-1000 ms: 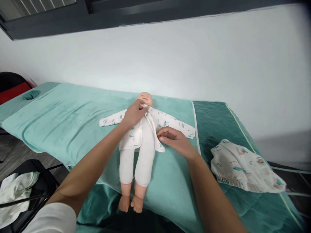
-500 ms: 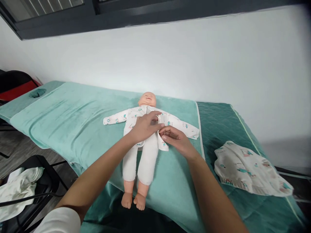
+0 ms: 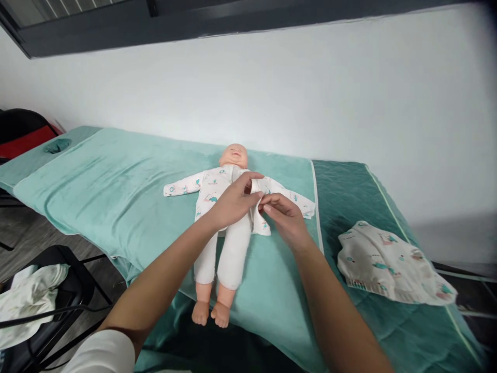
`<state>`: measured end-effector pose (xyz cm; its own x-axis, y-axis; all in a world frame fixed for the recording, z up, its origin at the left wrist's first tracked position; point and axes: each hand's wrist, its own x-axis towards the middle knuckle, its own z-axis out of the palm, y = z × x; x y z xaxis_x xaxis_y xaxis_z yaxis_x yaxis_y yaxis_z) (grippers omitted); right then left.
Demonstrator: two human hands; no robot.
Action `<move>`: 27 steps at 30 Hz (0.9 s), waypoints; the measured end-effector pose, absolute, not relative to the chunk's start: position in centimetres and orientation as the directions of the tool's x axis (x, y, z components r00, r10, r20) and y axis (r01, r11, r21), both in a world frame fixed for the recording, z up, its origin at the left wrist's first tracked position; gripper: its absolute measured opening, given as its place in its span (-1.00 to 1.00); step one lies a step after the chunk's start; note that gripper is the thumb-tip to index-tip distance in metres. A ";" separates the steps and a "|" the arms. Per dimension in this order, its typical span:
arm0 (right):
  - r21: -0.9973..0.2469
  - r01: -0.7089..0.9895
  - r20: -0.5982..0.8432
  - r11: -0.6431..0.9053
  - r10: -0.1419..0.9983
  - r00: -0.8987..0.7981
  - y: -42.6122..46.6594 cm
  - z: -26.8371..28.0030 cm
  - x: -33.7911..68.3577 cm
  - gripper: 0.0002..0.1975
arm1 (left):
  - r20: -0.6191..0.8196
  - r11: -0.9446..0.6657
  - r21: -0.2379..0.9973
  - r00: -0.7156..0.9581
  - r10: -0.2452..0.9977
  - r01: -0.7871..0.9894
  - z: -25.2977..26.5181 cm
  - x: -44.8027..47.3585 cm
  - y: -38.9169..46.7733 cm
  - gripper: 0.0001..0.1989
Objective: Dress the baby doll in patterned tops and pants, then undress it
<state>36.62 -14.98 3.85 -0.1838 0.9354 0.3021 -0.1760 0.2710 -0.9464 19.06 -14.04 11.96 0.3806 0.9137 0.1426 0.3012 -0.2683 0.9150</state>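
A baby doll (image 3: 234, 153) lies on its back with its head toward the wall, wearing white leggings (image 3: 235, 256) and a printed white baby shirt (image 3: 209, 186). The shirt's front is open, and its sleeves stretch out to both sides. Over the doll's chest, my left hand (image 3: 232, 201) holds the shirt's front edge between curved fingers and thumb. My right hand (image 3: 288, 217) pinches the loose front flap just beside it. The fingers partly hide the cloth between the hands.
A light green sheet (image 3: 128, 186) covers the bed, with a dark green quilted cover (image 3: 337, 191) at right. Printed cloth (image 3: 392, 264) lies on that cover. A black chair (image 3: 79, 280) with crumpled pale clothes (image 3: 34, 300) stands at lower left. The wall (image 3: 272, 93) runs behind.
The view has shifted slightly. My right hand has turned and lifted a little, drawing the shirt's flap with it. My left hand stays over the doll's chest.
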 end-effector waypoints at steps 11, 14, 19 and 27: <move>-0.944 -0.233 0.307 0.235 0.884 -0.351 -15.2 4.4 36.6 -0.83 | 0.001 -0.016 0.992 0.119 0.993 0.128 12.8 16.1 -16.7 -0.64; -0.941 -0.221 0.316 0.255 0.897 -0.310 -15.2 4.4 36.6 -0.85 | -0.066 0.048 0.985 0.104 0.992 0.168 11.5 15.0 -18.1 -0.59; -0.940 -0.147 0.335 0.308 0.914 -0.227 -14.7 3.6 36.5 -0.89 | 0.019 -0.063 0.948 0.142 0.990 0.312 9.0 13.3 -19.4 -0.57; -0.779 0.238 0.555 0.580 0.814 -0.169 -15.7 2.8 35.1 -0.81 | 0.461 -0.399 0.660 0.077 0.884 0.637 4.1 10.6 -21.8 -0.70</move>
